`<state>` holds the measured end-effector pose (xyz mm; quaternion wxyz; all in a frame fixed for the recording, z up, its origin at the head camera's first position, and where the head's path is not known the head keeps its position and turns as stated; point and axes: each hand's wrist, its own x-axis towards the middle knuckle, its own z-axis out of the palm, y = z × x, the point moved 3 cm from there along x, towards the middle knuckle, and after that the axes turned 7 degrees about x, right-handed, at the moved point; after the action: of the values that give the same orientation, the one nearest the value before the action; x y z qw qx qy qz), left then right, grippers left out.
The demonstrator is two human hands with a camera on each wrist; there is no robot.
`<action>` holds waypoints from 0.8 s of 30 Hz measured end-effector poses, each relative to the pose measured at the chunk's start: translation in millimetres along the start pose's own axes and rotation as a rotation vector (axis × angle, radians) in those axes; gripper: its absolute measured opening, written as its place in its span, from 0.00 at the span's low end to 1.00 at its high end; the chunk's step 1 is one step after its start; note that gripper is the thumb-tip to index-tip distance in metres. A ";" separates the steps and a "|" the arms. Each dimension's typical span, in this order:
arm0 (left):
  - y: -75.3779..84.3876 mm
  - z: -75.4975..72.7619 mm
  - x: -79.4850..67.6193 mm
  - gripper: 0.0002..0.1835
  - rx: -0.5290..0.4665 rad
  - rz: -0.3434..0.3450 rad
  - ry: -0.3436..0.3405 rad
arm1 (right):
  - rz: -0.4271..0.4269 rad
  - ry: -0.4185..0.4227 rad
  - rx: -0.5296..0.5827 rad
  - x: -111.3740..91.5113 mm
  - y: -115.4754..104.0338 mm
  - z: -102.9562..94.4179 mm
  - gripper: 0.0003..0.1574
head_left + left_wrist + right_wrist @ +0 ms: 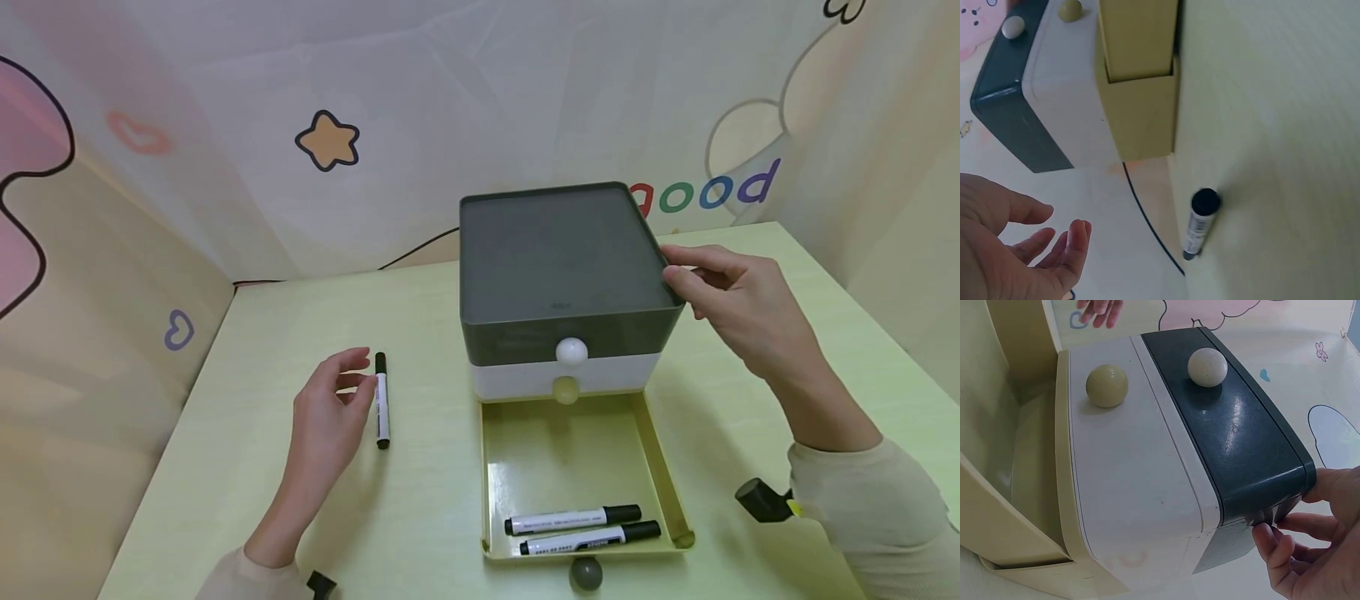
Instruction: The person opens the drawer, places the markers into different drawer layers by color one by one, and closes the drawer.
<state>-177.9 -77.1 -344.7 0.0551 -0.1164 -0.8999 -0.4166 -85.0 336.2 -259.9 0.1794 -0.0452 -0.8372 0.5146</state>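
A small chest of drawers (570, 258) stands with a dark grey top drawer, a white middle drawer (1129, 462) and a yellowish bottom drawer (558, 450) pulled out. Two black-capped markers (573, 518) lie inside the bottom drawer near its front. My right hand (742, 304) touches the upper right side of the chest with its fingertips, fingers bent. Over the table to the left, my left hand (333, 408) hovers with loosely bent fingers and holds nothing. Just right of it lies another black-capped marker (382, 404); the left wrist view shows the hand apart from this marker (1200, 222).
Round knobs sit on the drawer fronts: a white knob (572, 352), a yellowish knob (566, 390) and a grey knob (587, 573). A dark cable (418, 248) runs behind the pale table (300, 308). A printed curtain (420, 100) hangs behind and at the sides.
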 end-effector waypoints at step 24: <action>-27.7 32.4 24.0 0.25 0.315 -0.132 -0.291 | -0.001 0.003 0.002 -0.2 0.2 -0.7 0.24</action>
<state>-208.3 -65.9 -381.4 -0.0852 -0.1063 -0.9580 -0.2523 -84.6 336.8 -259.8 0.1807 -0.0455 -0.8365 0.5154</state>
